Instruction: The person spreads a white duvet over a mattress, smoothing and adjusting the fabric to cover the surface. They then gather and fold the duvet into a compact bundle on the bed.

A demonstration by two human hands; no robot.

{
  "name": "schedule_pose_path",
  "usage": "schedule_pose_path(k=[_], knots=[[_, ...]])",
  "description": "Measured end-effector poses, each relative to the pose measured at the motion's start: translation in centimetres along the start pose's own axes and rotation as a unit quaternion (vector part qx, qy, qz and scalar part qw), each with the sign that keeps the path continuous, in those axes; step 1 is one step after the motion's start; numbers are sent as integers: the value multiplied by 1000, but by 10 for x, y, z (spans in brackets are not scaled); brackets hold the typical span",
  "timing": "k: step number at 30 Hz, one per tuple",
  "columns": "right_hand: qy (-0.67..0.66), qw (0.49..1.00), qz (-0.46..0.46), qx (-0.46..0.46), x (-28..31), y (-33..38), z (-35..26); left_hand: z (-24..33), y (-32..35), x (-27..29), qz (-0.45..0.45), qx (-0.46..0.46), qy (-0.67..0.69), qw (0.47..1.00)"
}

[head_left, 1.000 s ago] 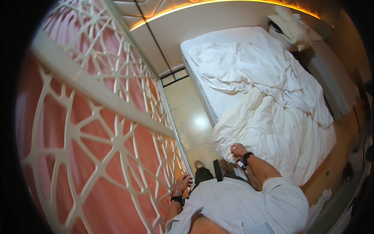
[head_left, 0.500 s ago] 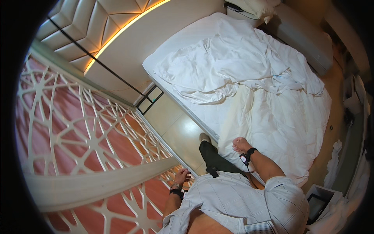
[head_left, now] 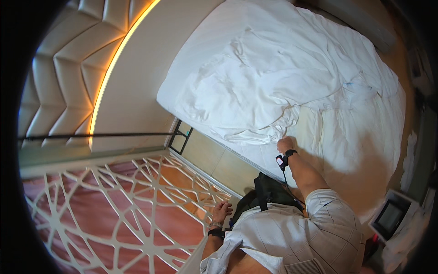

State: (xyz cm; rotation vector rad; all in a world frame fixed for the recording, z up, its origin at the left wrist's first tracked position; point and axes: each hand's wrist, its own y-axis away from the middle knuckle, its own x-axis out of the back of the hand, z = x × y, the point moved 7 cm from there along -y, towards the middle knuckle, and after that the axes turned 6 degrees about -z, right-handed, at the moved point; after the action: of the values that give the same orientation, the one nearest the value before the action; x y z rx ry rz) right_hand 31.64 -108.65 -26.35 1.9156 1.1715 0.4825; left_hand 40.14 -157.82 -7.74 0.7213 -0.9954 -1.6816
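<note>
In the head view, the right hand (head_left: 286, 144) reaches out over the bed, its arm stretched forward. Its fingers are curled in by the edge of a crumpled white bed cover (head_left: 269, 77); I cannot tell if they pinch it. The cover lies in big wrinkles on the bed, next to a cream quilt (head_left: 331, 137). The left hand (head_left: 221, 211) is low beside the white lattice screen (head_left: 148, 248), its fingers loosely bent and a little apart.

Two hands (head_left: 286, 144) (head_left: 221, 212), two black wristbands (head_left: 290, 156) (head_left: 216, 233), one bed (head_left: 169, 93), one lattice screen (head_left: 148, 248), one light strip (head_left: 109, 67)
</note>
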Motion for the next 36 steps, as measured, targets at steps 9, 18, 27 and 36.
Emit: schedule_pose_path(k=[9,18,27,36], knots=[[51,932,-358,9,-132,120,-40,216,-103,-77,-160,-144,-258,942],[108,912,-377,123,-207,216,-137,320,-140,-188,-350,-117,-286,884],[-260,962,51,62,-113,139,-112,402,-148,-147,-416,-118,-325,841],[-435,775,332,315,-34,69,-241,381,-186,-144,-414,-202,-436,773]])
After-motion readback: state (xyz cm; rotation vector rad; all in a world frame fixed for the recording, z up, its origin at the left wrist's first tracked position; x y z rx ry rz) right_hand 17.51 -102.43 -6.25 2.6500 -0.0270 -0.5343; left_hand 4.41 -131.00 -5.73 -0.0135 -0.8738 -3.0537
